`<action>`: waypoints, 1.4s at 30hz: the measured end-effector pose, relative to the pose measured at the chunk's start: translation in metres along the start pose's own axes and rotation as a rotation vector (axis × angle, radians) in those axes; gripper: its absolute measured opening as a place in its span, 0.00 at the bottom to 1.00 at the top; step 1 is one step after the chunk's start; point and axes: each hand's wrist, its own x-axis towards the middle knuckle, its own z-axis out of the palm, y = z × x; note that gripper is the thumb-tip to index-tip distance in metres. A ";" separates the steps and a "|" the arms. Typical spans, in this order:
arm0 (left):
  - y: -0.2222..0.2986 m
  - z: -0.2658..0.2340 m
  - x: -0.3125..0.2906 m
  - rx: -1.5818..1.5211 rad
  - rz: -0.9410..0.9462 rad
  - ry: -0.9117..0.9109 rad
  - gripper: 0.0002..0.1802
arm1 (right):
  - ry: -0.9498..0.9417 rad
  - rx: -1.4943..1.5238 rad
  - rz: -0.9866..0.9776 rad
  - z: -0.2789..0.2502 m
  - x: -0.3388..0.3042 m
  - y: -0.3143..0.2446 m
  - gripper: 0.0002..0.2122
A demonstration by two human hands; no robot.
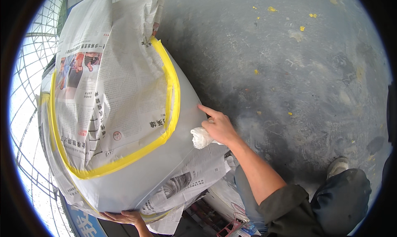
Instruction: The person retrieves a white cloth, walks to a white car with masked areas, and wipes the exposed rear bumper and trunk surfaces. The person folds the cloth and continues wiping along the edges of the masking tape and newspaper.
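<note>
A smooth grey car body panel (124, 187) curves around a newspaper sheet (124, 92) that is stuck down along its border with yellow masking tape (124, 164). My right hand (219, 127) grips a crumpled white wad (201, 138), cloth or paper, under its curled fingers. Its index finger points out, the tip at the panel's right edge. At the panel's lower edge my left hand (126, 217) lies with fingers stretched along the grey surface and holds nothing visible. More newspaper (186, 183) hangs below the panel between my hands.
Concrete floor (289, 92) with yellow spots stretches to the right. My shoe (338, 166) and trouser leg (343, 200) are at lower right. A red-framed item (229, 228) sits low, near a blue sign (84, 222) further left. Bright lattice windows (33, 113) line the left.
</note>
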 end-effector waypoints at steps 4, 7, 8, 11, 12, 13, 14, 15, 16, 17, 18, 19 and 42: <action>0.001 0.000 -0.001 -0.003 -0.003 0.004 0.41 | -0.038 0.044 -0.001 -0.001 -0.001 -0.015 0.31; 0.003 0.001 0.002 0.000 0.000 0.003 0.40 | -0.039 0.047 0.004 0.000 -0.002 -0.015 0.31; 0.003 0.001 0.003 -0.005 0.004 0.006 0.40 | -0.039 0.038 0.011 -0.001 -0.003 -0.014 0.31; 0.006 0.001 0.005 -0.016 0.013 0.013 0.40 | -0.062 -0.036 0.036 -0.003 -0.003 -0.008 0.33; 0.008 -0.001 0.006 -0.020 0.014 0.015 0.40 | -0.076 -0.071 0.046 -0.003 -0.002 -0.006 0.33; 0.010 -0.002 0.007 -0.022 0.014 0.016 0.41 | -0.091 -0.092 0.062 -0.002 -0.001 -0.002 0.34; 0.010 -0.003 0.007 -0.025 0.014 0.016 0.41 | -0.107 -0.114 0.077 -0.001 0.001 0.004 0.35; 0.010 -0.002 0.008 -0.027 0.017 0.019 0.41 | -0.121 -0.135 0.092 -0.001 0.002 0.009 0.35; 0.009 -0.001 0.007 -0.030 0.020 0.022 0.41 | -0.114 -0.143 0.084 -0.001 0.003 0.015 0.36; 0.008 -0.001 0.007 -0.031 0.023 0.025 0.41 | -0.106 -0.151 0.077 0.000 0.004 0.021 0.36; 0.007 0.000 0.006 -0.029 0.019 0.024 0.40 | -0.101 -0.159 0.069 0.000 0.005 0.024 0.36; 0.005 0.001 0.004 -0.027 0.015 0.023 0.40 | -0.111 -0.156 0.082 0.000 0.005 0.027 0.37; 0.000 0.005 -0.001 -0.018 -0.006 0.011 0.41 | -0.050 -0.002 -0.044 0.001 0.034 0.024 0.35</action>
